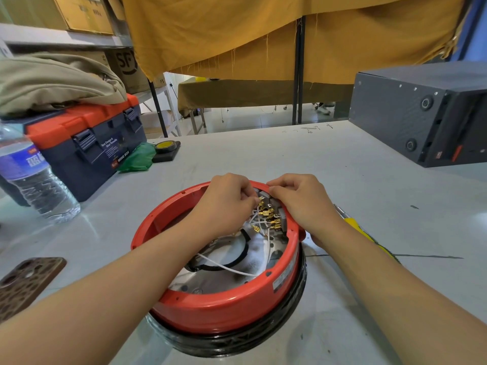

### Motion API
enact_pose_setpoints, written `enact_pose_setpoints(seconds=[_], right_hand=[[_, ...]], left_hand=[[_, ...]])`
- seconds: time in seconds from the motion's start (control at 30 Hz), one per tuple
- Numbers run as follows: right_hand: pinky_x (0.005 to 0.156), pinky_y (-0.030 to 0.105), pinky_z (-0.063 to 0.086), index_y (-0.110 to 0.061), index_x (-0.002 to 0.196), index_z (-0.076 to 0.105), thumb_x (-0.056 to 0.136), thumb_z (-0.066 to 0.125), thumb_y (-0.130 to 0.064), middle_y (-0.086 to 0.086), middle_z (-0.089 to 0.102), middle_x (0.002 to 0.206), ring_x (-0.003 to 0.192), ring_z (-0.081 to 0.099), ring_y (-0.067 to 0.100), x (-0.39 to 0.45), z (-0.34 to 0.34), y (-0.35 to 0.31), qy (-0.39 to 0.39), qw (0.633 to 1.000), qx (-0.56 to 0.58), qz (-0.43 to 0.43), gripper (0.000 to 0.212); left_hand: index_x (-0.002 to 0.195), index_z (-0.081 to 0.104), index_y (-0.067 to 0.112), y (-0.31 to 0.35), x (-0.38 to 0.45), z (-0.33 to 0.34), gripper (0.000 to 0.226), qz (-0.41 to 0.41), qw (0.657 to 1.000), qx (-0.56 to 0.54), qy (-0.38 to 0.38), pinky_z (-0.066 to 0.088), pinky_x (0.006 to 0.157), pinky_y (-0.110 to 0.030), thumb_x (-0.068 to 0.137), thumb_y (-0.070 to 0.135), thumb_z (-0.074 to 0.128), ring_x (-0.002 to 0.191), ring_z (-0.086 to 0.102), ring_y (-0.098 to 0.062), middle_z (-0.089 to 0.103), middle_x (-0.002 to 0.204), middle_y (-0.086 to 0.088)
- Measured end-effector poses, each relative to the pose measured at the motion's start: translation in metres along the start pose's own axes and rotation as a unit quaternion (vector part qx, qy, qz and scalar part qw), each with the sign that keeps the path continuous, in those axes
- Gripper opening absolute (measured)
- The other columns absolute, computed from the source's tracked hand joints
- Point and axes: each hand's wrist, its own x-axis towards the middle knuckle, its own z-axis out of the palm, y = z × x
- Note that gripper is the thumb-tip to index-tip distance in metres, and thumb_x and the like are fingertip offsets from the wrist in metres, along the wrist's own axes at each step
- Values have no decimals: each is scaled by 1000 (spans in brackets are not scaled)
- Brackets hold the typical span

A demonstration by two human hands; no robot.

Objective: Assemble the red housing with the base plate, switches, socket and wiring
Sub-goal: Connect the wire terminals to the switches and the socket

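Wiring the housing [226,306], which sits open side up on the near worktop [369,180], we pinch brass terminals [266,213] at its far rim with both left hand [229,198] and right hand [300,201]. Next, we judge, each terminal must be seated on its tab.

Grey worktable [263,154], mustard curtain [263,35] behind

a pale grey table [263,159] carries a round red housing [226,309] near the front, a water bottle [34,185] and a toolbox [87,146] at left, a phone [26,283], a green bag [139,159], a yellow screwdriver [361,230] and a black box [421,111] at right.
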Motion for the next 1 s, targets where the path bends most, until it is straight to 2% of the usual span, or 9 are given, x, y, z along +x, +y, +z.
enact_pose_setpoints(seconds=[0.13,0.2,0.37,0.53,0.67,0.77,0.87,0.93,1.0], right_hand=[[56,23,42,-18,90,73,86,59,-13,-11,63,58,44,55,-2,0,-1,2,-1,1000,4,-2,15],[58,20,42,-19,90,73,86,59,-14,-8,68,66,55,60,0,-1,-1,1,-2,1000,1,0,15],[63,22,45,-16,92,75,86,59,-13,-1,73,77,69,66,10,-1,-1,0,-7,1000,3,2,17],[63,21,44,-18,91,73,86,60,-14,-3,72,78,69,64,9,0,-3,0,-19,1000,1,8,14],[63,19,45,-22,91,70,84,64,-18,-3,73,83,75,66,9,-1,-6,-3,-61,998,6,27,10],[62,20,45,-19,96,68,84,63,-14,-2,73,87,73,66,8,-1,-8,-3,-73,997,-8,22,14],[54,16,42,-19,96,67,84,61,-13,-6,70,78,53,58,-3,0,-7,-4,-69,997,-25,11,15],[54,13,42,-19,96,68,85,60,-13,-5,71,80,56,59,-2,-1,-6,-4,-61,998,-29,8,14],[60,16,45,-19,96,68,86,59,-13,-3,72,86,70,64,5,-2,-5,-3,-51,998,-27,5,15]], left_hand=[[78,67,9,1,0,1,12,7,1000,1,4,47,57,-22,87,15,63,59,61,-10,64,61,2],[78,68,10,2,0,2,11,10,1000,3,7,46,57,-21,86,15,63,59,61,-10,63,61,2],[79,68,9,4,2,4,10,18,1000,17,16,46,59,-22,86,14,63,61,59,-8,64,65,0],[76,68,11,4,1,3,10,18,1000,12,18,46,58,-21,85,13,64,60,59,-9,64,64,1],[79,70,10,2,1,-1,9,24,1000,10,8,49,62,-24,84,16,65,64,63,-13,66,67,0],[80,70,12,0,1,-2,9,33,999,17,7,45,59,-15,84,19,66,63,61,-8,65,67,3],[77,69,17,0,-1,-4,7,56,998,22,27,40,55,-8,83,21,67,58,54,-3,61,63,8],[76,70,17,1,-2,-6,7,77,996,28,23,37,55,-7,81,21,68,58,50,-2,58,64,9],[75,71,16,2,-3,-6,8,89,995,37,-2,36,56,-8,79,22,69,59,49,-1,56,66,8]])
